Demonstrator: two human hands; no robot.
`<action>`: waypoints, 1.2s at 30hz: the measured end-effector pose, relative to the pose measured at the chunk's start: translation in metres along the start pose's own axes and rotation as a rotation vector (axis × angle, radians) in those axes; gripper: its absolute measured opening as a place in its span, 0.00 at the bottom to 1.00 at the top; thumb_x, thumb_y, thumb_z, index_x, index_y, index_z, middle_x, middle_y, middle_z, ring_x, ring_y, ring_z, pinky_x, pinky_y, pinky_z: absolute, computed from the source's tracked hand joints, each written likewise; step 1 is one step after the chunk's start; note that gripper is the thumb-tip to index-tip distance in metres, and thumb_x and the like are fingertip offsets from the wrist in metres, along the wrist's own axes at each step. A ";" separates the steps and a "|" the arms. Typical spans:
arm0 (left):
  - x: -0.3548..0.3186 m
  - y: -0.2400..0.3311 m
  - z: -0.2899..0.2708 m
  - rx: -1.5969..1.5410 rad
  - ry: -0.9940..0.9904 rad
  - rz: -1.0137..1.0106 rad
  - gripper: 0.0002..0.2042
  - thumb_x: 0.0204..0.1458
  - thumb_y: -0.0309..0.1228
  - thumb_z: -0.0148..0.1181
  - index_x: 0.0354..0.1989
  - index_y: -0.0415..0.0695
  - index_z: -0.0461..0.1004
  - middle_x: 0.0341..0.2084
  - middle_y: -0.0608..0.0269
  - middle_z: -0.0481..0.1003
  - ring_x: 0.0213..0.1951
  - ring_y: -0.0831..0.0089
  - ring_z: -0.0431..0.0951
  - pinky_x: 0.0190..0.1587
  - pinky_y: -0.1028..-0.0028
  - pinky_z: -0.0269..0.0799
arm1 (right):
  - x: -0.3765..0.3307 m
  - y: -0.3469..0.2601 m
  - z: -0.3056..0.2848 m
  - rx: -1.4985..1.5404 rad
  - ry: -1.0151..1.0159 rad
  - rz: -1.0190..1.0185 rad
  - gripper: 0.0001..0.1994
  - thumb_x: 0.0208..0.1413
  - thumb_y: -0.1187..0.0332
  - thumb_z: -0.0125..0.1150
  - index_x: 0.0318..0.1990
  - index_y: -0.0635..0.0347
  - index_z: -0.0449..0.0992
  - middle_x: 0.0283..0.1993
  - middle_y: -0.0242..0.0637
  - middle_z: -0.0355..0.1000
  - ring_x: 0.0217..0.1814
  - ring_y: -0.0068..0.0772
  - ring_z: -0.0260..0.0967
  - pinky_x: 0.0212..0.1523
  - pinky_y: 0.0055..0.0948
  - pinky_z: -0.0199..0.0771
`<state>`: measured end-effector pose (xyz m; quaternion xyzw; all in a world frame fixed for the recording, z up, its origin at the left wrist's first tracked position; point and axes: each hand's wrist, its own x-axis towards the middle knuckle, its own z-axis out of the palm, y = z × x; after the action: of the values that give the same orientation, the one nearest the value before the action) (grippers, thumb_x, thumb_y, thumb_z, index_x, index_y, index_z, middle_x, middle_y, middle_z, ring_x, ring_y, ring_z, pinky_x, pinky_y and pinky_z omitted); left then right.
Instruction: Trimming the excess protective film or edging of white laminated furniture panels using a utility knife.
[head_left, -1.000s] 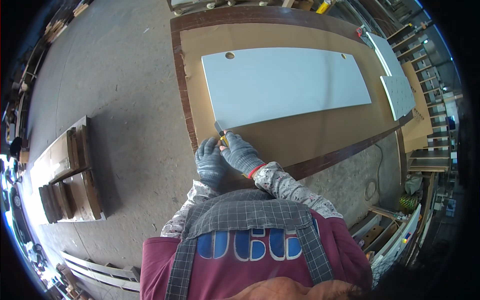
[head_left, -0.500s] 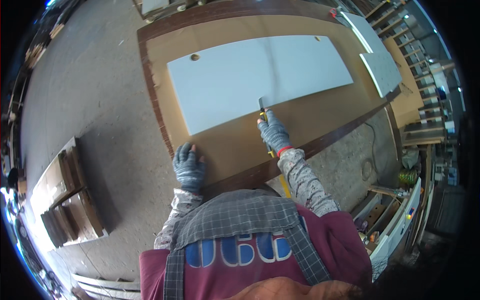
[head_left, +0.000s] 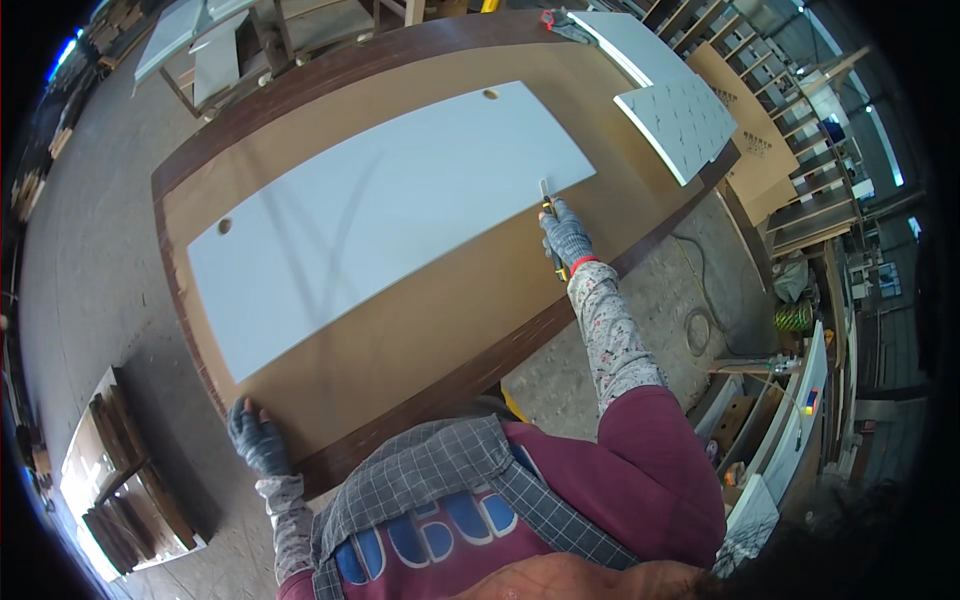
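A long white panel (head_left: 400, 210) lies on brown sheeting, with two round holes near its far edge. My right hand (head_left: 567, 238), in a grey fingerless glove, grips a yellow and black utility knife (head_left: 560, 266). The knife's blade meets the panel's near edge, close to the right corner. My left hand (head_left: 258, 442), gloved the same way, rests with fingers extended at the near left corner of the table (head_left: 385, 433). It holds nothing and is apart from the panel.
More white panels (head_left: 640, 50) and a speckled board (head_left: 680, 122) lie at the table's far right. Wooden racks (head_left: 815, 210) stand beyond. Stacked boards (head_left: 125, 480) are on the floor at left. A crate of odds and ends (head_left: 750, 430) stands at right, near a cable (head_left: 705, 285).
My right hand has moved the knife rightward along the panel's near edge, from about its middle to near the corner. The view has turned; my left hand stays by the table's corner.
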<state>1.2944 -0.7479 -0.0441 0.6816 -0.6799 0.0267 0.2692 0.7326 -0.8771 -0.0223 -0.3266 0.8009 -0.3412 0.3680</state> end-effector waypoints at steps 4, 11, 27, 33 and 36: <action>-0.016 0.036 0.024 -0.003 0.064 -0.443 0.17 0.48 0.30 0.52 0.46 0.37 0.67 0.46 0.52 0.66 0.48 0.58 0.65 0.52 0.66 0.58 | 0.043 0.016 -0.067 0.018 -0.008 -0.031 0.21 0.52 0.64 0.50 0.55 0.47 0.57 0.16 0.27 0.58 0.12 0.19 0.56 0.12 0.24 0.59; -0.003 0.126 0.077 0.077 0.101 -0.599 0.22 0.49 0.37 0.52 0.50 0.37 0.63 0.50 0.48 0.62 0.53 0.57 0.60 0.55 0.67 0.54 | 0.092 0.046 -0.137 0.103 0.007 -0.001 0.20 0.52 0.65 0.51 0.53 0.50 0.60 0.26 0.29 0.62 0.14 0.18 0.56 0.13 0.22 0.61; 0.071 0.201 0.126 0.091 0.208 -0.889 0.37 0.44 0.50 0.56 0.52 0.28 0.55 0.41 0.40 0.68 0.44 0.49 0.67 0.48 0.62 0.61 | 0.126 0.028 -0.157 -0.653 -0.278 -0.748 0.17 0.50 0.60 0.52 0.48 0.51 0.67 0.44 0.39 0.66 0.46 0.41 0.64 0.45 0.33 0.65; 0.069 0.197 0.125 0.145 0.299 -0.842 0.35 0.45 0.49 0.55 0.51 0.28 0.56 0.41 0.40 0.67 0.44 0.49 0.67 0.48 0.62 0.60 | 0.142 0.004 -0.156 -0.734 -0.377 -0.740 0.16 0.51 0.61 0.52 0.48 0.52 0.68 0.43 0.37 0.66 0.45 0.40 0.65 0.44 0.33 0.65; 0.070 0.200 0.119 0.085 0.297 -0.796 0.36 0.46 0.50 0.52 0.52 0.28 0.54 0.44 0.39 0.65 0.47 0.50 0.65 0.51 0.62 0.58 | 0.161 -0.008 -0.145 -0.701 -0.401 -0.780 0.16 0.51 0.61 0.52 0.48 0.52 0.68 0.42 0.37 0.66 0.45 0.40 0.64 0.45 0.33 0.65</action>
<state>1.0718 -0.8461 -0.0515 0.8902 -0.3159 0.0466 0.3249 0.5336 -0.9616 -0.0032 -0.7599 0.6007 -0.0967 0.2290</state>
